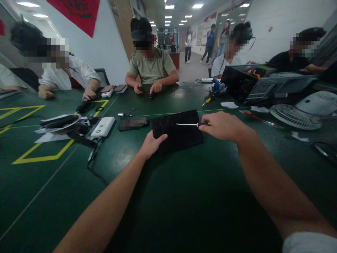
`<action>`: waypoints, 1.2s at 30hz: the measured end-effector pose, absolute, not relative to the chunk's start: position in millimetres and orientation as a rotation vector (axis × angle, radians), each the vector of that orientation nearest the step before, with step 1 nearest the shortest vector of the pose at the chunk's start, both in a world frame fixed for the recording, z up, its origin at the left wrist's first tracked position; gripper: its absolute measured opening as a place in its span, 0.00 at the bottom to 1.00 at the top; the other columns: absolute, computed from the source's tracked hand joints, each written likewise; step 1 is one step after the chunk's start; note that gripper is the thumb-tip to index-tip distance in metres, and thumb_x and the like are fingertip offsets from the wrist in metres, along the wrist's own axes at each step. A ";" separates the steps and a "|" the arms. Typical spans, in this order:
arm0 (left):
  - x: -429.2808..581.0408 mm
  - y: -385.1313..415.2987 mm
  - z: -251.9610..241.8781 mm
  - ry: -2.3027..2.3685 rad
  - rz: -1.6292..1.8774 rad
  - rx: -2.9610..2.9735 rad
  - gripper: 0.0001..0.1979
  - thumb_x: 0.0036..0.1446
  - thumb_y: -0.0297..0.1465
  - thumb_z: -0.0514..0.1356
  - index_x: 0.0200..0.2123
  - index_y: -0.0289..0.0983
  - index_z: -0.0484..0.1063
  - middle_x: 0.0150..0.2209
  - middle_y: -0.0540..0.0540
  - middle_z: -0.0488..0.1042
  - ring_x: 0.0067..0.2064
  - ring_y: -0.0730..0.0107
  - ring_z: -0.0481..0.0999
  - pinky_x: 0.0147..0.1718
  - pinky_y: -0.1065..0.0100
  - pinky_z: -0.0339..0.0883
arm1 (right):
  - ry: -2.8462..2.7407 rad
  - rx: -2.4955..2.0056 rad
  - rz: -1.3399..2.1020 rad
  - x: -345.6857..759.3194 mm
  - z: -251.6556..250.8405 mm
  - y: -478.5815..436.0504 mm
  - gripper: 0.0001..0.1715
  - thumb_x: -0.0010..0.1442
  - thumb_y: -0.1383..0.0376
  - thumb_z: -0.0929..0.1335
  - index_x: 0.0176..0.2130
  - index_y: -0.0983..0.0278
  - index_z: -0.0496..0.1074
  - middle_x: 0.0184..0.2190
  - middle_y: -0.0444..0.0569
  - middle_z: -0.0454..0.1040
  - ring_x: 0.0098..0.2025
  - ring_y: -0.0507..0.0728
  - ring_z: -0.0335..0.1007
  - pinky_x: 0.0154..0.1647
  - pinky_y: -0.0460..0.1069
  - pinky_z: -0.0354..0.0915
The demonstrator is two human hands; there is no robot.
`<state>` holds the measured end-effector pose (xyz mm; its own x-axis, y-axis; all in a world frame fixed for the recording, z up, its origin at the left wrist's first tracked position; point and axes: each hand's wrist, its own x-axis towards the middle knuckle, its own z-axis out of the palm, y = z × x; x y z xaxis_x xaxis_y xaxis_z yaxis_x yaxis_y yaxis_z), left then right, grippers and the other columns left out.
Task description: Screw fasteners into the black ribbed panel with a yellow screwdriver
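My left hand [153, 144] grips the lower left corner of a flat black rectangular panel [179, 135], its thumb lying over the top face. The panel is slightly tilted above the green table. In my right hand [223, 125] is a screwdriver [189, 124] with a yellow and black handle and a thin metal shaft. The shaft points left across the panel, and its tip is at the panel's surface; whether it sits in a screw I cannot tell. Just left of the panel lies a dark phone-like slab [133, 123].
A white power bank [103, 127] with a cable and a pile of black parts [61, 123] lie left. Small metal bits [126, 114] rest beyond the slab. At right are a white fan [297, 110], a red pen-like stick [260, 119] and another screwdriver [207, 101]. Co-workers sit around the table.
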<state>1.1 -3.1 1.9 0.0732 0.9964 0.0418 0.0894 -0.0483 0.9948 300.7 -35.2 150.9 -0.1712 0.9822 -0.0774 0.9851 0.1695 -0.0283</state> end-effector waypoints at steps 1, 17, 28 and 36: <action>1.5 -2.7 1.7 1.205 1.155 1.341 0.30 0.54 0.42 0.77 0.56 0.37 0.79 0.58 0.36 0.85 0.62 0.42 0.83 0.66 0.37 0.73 | 2.357 1.998 -0.113 299.4 151.8 -35.7 0.25 0.73 0.49 0.63 0.53 0.59 0.82 0.52 0.60 0.84 0.54 0.74 0.79 0.45 0.61 0.67; 1.0 -5.0 6.3 1.203 1.129 1.347 0.28 0.56 0.40 0.75 0.57 0.37 0.79 0.59 0.35 0.84 0.62 0.43 0.83 0.65 0.37 0.74 | 2.278 2.001 -0.236 299.4 154.5 -34.0 0.30 0.76 0.46 0.57 0.47 0.59 0.80 0.47 0.58 0.82 0.48 0.69 0.77 0.39 0.58 0.60; 0.8 -4.1 3.5 1.184 1.140 1.349 0.27 0.56 0.41 0.75 0.57 0.39 0.79 0.59 0.37 0.84 0.61 0.43 0.83 0.65 0.37 0.74 | 2.338 1.998 -0.225 303.5 149.4 -31.6 0.20 0.71 0.50 0.68 0.53 0.59 0.77 0.47 0.57 0.83 0.47 0.67 0.78 0.39 0.56 0.60; 0.8 -2.8 -0.1 1.180 1.156 1.322 0.28 0.54 0.41 0.76 0.56 0.38 0.79 0.58 0.37 0.85 0.61 0.43 0.83 0.65 0.37 0.73 | 2.380 1.976 -0.192 305.4 147.7 -30.9 0.18 0.72 0.51 0.67 0.51 0.57 0.79 0.48 0.57 0.84 0.49 0.69 0.79 0.40 0.58 0.61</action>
<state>0.8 -2.8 -0.1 0.0743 0.9964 0.0420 0.0621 -0.0467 0.9970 305.4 -30.9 147.7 -0.1868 0.9761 -0.1115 0.9813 0.1800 -0.0679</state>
